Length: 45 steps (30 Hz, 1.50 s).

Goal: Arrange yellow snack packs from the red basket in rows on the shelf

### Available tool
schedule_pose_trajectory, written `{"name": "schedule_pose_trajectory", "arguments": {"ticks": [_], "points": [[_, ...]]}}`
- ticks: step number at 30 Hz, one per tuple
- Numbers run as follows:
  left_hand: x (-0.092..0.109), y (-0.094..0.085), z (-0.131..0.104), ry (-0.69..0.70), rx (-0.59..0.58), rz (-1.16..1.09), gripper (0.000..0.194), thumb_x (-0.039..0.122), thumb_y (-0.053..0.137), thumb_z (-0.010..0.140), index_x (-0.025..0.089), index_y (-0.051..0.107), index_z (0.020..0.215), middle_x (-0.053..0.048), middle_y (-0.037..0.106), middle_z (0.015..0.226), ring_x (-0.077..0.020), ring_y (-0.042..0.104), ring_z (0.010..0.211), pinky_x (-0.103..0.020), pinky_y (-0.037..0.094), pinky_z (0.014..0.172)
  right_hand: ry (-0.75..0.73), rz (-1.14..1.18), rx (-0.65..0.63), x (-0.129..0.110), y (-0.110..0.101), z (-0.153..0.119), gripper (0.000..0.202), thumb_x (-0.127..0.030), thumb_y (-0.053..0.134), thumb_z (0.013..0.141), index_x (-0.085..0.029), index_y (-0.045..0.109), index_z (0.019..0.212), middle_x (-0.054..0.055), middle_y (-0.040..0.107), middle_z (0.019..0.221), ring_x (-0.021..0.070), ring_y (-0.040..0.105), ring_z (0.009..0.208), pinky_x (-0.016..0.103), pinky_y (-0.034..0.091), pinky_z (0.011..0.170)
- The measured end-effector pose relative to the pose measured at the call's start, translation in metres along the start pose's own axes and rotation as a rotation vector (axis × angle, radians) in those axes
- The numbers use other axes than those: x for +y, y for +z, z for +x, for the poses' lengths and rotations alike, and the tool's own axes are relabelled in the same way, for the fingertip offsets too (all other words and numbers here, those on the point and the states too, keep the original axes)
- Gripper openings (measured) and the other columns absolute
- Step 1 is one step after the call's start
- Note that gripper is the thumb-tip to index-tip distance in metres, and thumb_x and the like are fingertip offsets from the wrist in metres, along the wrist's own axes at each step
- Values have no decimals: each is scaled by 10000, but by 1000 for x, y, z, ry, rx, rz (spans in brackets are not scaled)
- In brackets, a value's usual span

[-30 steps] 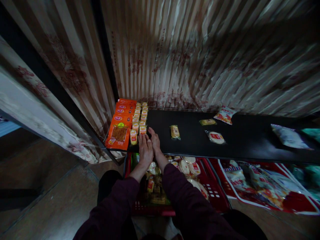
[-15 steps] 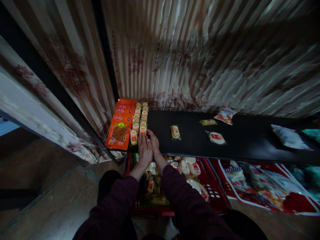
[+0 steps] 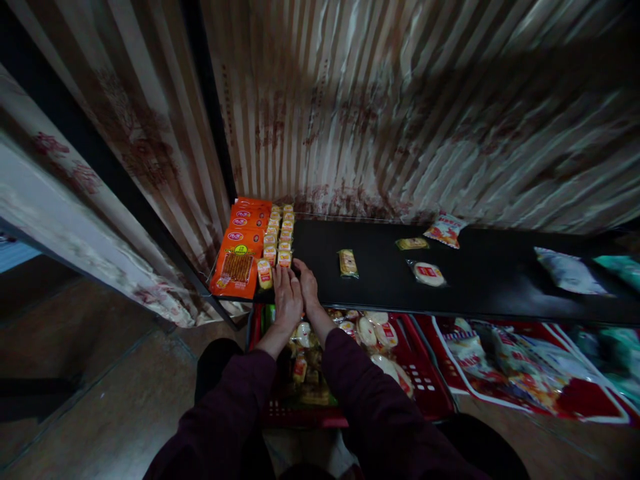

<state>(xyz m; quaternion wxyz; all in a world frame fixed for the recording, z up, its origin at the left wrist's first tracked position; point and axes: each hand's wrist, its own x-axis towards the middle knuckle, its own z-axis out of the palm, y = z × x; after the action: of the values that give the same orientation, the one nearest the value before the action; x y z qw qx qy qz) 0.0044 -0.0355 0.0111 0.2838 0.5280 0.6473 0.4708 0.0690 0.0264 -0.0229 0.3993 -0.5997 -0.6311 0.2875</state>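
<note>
My left hand (image 3: 289, 293) reaches over the front edge of the black shelf, its fingers close together at the near end of a double row of small yellow wrapped cakes (image 3: 285, 241). Against it, on the right, rests my right hand (image 3: 307, 285) with bent fingers. Whatever lies under or between the fingers is hidden. One wrapped cake (image 3: 265, 273) stands just left of my left fingertips. Farther left are overlapping orange snack packets (image 3: 237, 265), the front one with a clear window showing brown sticks.
On the black shelf (image 3: 375, 293) lie single wrapped cakes (image 3: 347, 263), a round wrapped cracker (image 3: 429, 273), a red-and-white bag (image 3: 446, 230) and a pale bag (image 3: 570, 270). Below stand a red basket (image 3: 427, 373) of wrapped snacks and another red basket (image 3: 595, 403) with bags. Metal posts flank the left.
The view has shifted slightly. Both hands stay at the near end of the cake rows, with hardly any movement; the packets on the shelf keep their places.
</note>
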Motion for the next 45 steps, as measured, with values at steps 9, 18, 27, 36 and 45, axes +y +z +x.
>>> {"name": "schedule_pose_trajectory", "arguments": {"ticks": [9,18,27,36,45], "points": [[4,-4,-3,6,-3,-5,514,321,300,898,88,467,1325,-135,313,1505,-215,153,1433,-421,107,1180,24,-38,11,-8,-8,-11,412,-173,457,804,-144,585,1194,106,632,1213,194,590,1100,353,441,990],[9,-6,-21,19,-17,4,518,309,293,894,109,460,1342,-104,372,1480,-194,163,1431,-399,120,1183,17,-25,9,-15,-16,-32,407,-144,476,798,-186,593,1186,64,641,1198,177,592,1072,340,441,987],[6,-5,-66,73,-46,-6,493,304,257,907,120,514,1284,-124,498,1379,-185,407,1310,-366,272,1129,-18,50,2,-14,-32,-78,418,-127,420,787,-179,619,1151,54,661,1148,164,596,1043,310,444,975],[-17,11,-120,-88,-179,-18,423,249,304,881,156,580,1187,-97,589,1271,-185,522,1191,-372,370,1058,83,83,-40,24,-42,-139,481,-96,373,767,-224,620,1159,28,694,1049,171,626,968,332,481,931],[-48,32,-158,-345,-367,11,347,221,394,848,173,631,1097,-88,622,1235,-182,547,1173,-338,383,1039,245,-100,-172,70,-46,-186,376,-68,446,733,-182,676,1009,68,725,894,171,659,813,304,509,844]]}}
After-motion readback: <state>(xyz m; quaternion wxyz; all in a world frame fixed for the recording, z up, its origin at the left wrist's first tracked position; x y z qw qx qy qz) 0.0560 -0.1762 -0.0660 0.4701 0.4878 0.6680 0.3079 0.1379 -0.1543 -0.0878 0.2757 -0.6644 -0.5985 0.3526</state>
